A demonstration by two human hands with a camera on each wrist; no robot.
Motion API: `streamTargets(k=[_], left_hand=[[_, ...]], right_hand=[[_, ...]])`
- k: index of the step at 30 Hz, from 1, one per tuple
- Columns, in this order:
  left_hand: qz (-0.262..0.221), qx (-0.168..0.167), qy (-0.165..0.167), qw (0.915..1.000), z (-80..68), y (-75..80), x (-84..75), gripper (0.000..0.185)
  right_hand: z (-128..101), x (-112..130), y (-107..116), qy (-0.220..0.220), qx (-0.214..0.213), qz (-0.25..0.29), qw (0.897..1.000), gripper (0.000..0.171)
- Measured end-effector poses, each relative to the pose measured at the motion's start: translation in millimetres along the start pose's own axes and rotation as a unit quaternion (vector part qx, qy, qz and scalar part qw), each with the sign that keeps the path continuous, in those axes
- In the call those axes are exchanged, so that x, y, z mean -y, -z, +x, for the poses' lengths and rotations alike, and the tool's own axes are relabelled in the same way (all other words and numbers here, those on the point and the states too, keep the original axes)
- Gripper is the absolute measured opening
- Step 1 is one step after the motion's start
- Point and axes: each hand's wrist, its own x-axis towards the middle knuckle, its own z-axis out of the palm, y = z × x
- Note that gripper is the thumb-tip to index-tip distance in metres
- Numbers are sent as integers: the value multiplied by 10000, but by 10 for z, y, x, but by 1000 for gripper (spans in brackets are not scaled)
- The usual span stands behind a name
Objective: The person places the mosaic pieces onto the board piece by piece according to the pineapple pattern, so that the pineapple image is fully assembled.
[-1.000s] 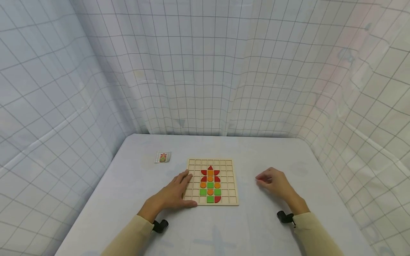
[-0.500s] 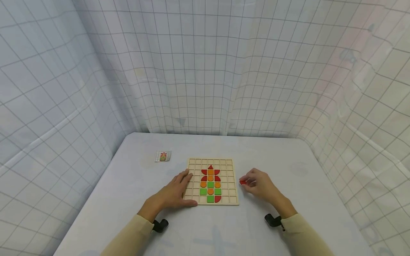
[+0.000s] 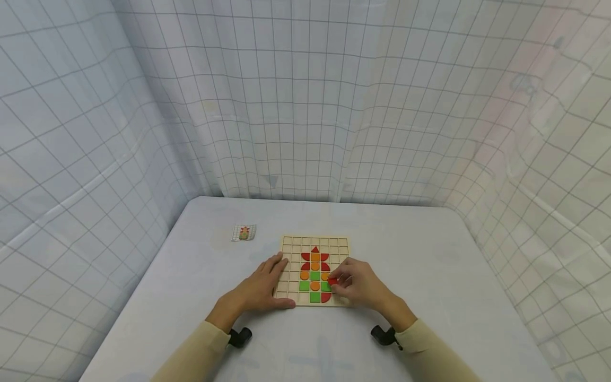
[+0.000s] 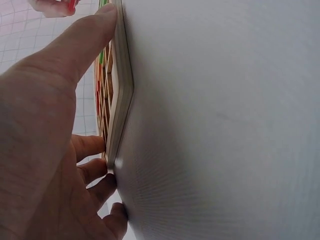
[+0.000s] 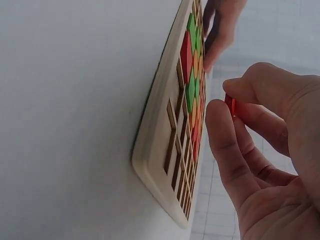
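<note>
Right hand [image 3: 357, 285] has crossed from bare worktop [image 3: 429, 254] onto the grid board [image 3: 286, 245], pinching a red piece [image 3: 332, 281].
Placing step, I judge: piece hovers by the green squares; left hand [image 3: 260, 286], fingers flat, steadies the board; next, align and seat it.

Left hand [image 3: 260, 289] flat, fingers spread; right hand [image 3: 359, 286] in a fingertip pinch.

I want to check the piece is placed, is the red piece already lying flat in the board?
No, the right hand pinches the red piece between thumb and finger, clear of the wooden board.
</note>
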Motion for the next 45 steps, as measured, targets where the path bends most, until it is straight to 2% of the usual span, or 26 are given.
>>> streamTargets(k=[9, 20, 34, 45], left_hand=[[20, -30, -38, 10000, -21, 29, -35, 123], [96, -45, -87, 9999, -7, 17, -22, 124], [94, -50, -92, 9999, -18, 8, -26, 123], [84, -106, -135, 9998, -20, -6, -2, 123]], right_hand=[[120, 173, -248, 224, 219, 22, 9995, 14], [215, 324, -487, 456, 265, -117, 9985, 10], [234, 401, -554, 132, 409, -285, 9987, 6], [238, 407, -541, 195, 442, -388, 9981, 7]])
